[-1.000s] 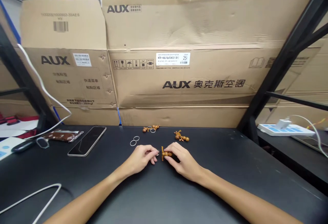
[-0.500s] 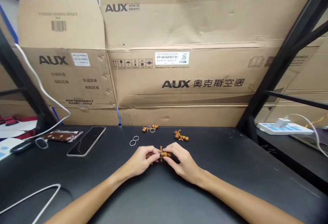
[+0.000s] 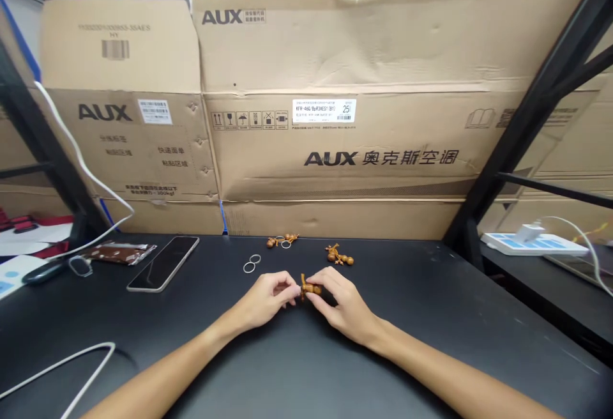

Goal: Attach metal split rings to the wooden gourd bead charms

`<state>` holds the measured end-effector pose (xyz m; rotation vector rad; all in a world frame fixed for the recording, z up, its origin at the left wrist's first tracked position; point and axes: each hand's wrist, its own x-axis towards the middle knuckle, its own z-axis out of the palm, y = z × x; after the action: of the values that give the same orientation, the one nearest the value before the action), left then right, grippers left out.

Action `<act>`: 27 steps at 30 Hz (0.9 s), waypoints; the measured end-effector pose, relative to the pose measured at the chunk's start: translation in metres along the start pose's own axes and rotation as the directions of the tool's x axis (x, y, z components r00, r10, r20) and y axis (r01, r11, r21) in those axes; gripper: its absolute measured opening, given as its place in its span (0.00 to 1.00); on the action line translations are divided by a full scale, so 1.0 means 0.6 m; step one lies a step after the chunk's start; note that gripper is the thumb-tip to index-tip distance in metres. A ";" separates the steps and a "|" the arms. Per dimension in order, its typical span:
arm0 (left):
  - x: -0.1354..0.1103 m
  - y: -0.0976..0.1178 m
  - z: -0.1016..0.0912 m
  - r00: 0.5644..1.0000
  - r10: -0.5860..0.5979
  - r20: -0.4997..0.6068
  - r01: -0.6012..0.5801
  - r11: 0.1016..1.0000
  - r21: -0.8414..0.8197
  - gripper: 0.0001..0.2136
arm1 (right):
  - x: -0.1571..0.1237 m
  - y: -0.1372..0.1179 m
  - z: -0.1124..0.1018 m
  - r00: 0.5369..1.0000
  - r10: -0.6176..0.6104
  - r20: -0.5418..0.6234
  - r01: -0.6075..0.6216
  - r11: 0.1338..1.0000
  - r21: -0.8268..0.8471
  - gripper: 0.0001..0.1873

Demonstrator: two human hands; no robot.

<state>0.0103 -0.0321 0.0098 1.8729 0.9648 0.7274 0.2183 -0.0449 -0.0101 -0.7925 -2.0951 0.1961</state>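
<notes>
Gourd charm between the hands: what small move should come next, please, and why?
I would probably let the left hand leave the gourd charm and reach for the two rings, because the right hand also pinches the charm, and the rings lie just beyond the left hand.

1. A glossy, polished wood finish is seen on the gourd charm (image 3: 311, 289) and on the two other gourd charms (image 3: 339, 255).
2. A matt black, lightly scuffed surface is shown by the desk (image 3: 431, 323).
3. Rough, creased brown corrugated cardboard is seen on the cartons (image 3: 335, 42).
4. Smooth, glossy glass is shown by the phone (image 3: 163, 264).
5. Smooth white plastic is seen on the power strip (image 3: 534, 244).
6. Dark painted metal is shown by the shelf upright (image 3: 541, 106).
</notes>
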 end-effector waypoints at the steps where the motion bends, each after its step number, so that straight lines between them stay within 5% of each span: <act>1: 0.000 0.000 0.000 1.000 -0.003 0.003 0.003 1.000 0.002 0.14 | 0.000 0.001 0.000 1.000 0.001 0.000 -0.001 1.000 -0.006 0.07; 27: 0.003 -0.002 -0.005 0.997 0.073 0.035 -0.071 0.997 -0.041 0.17 | 0.001 0.003 0.004 0.997 0.065 0.028 -0.062 0.994 -0.088 0.03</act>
<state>0.0083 -0.0291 0.0105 1.8874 0.8575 0.7478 0.2168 -0.0427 -0.0119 -0.9142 -2.1211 0.1532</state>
